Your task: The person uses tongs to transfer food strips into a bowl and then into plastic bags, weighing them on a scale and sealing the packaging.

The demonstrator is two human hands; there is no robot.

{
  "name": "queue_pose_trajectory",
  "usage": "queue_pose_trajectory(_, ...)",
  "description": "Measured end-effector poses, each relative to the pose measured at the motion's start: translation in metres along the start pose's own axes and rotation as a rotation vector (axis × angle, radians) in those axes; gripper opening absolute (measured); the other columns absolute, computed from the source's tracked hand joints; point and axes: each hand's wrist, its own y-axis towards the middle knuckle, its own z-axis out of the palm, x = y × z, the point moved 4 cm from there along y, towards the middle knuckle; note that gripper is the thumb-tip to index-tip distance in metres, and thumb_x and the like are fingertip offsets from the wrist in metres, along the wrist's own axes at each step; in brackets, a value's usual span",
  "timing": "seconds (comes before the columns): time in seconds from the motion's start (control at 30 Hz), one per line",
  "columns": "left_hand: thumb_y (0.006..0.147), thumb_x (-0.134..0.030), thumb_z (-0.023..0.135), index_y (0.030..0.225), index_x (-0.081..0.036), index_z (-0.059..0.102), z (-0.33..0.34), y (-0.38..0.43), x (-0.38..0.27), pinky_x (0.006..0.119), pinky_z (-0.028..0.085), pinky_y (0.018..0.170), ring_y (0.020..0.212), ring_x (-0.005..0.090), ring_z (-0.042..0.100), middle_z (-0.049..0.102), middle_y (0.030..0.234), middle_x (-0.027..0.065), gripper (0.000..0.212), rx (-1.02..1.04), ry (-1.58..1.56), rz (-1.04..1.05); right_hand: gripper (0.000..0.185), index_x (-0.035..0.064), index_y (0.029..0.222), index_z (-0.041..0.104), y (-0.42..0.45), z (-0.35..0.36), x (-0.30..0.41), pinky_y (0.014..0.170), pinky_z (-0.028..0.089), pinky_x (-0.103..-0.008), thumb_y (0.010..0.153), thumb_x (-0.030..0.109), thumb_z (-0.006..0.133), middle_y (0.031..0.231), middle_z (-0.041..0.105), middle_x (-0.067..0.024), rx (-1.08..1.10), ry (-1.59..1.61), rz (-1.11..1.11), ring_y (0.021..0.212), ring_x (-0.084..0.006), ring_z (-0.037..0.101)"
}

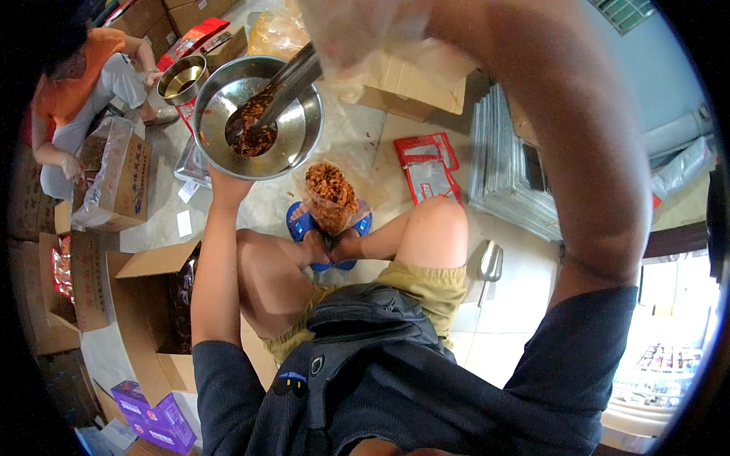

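My left hand (230, 185) holds up a round steel bowl (296, 142), its fingers mostly hidden under the rim. Inside the bowl, a metal scoop (291, 80) slants down with dark red, oily food bits (251, 134) in it. My right arm arches over the top right; its hand (393, 34) is blurred behind a clear plastic film or glove near the scoop's upper end, and its fingers cannot be made out. Below the bowl, an open clear plastic bag (336, 214) of reddish-brown food stands between my feet in blue slippers.
Another person (74, 97) crouches at the left by a steel bowl (182, 80) and a lined carton (128, 176). An open carton (137, 319) stands beside my left leg. Right of me lie a red pouch (428, 165), stacked flat sheets (502, 165) and a metal scoop (490, 262).
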Motion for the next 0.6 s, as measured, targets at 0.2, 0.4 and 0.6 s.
queue_pose_trajectory(0.2,0.068,-0.009,0.080,0.124,0.002,0.049,0.019,-0.003,0.027,0.035,0.043,0.095,0.109,0.0241,0.054,0.055,0.122,0.0134,0.065,0.025,-0.117,-0.078,0.018,0.0028,0.085,0.071,0.000,0.008,0.001,0.059,0.054,-0.0424,0.073,0.015,0.065,0.082,0.069,-0.0128,0.052,-0.075,-0.047,0.073,-0.0257,0.068)
queue_pose_trajectory(0.4,0.061,-0.020,0.086,0.121,0.000,0.052,-0.024,-0.017,0.028,0.035,0.044,0.092,0.105,0.0256,0.057,0.059,0.115,0.0137,0.072,-0.024,0.159,-0.132,0.017,0.0074,0.086,0.071,-0.042,0.004,-0.002,0.068,0.052,-0.0386,0.074,0.018,0.066,0.089,0.067,-0.0109,0.038,0.143,-0.057,0.082,-0.0243,0.065)
queue_pose_trajectory(0.6,0.053,-0.019,0.087,0.108,-0.001,0.059,-0.001,0.017,0.006,0.035,0.049,0.082,0.090,0.0242,0.063,0.066,0.099,0.0111,0.064,-0.176,-0.011,-0.087,0.016,0.0125,0.087,0.072,-0.128,-0.036,-0.058,0.079,0.049,-0.0360,0.076,0.023,0.067,0.096,0.065,-0.0095,0.168,0.152,0.259,0.091,-0.0239,0.062)
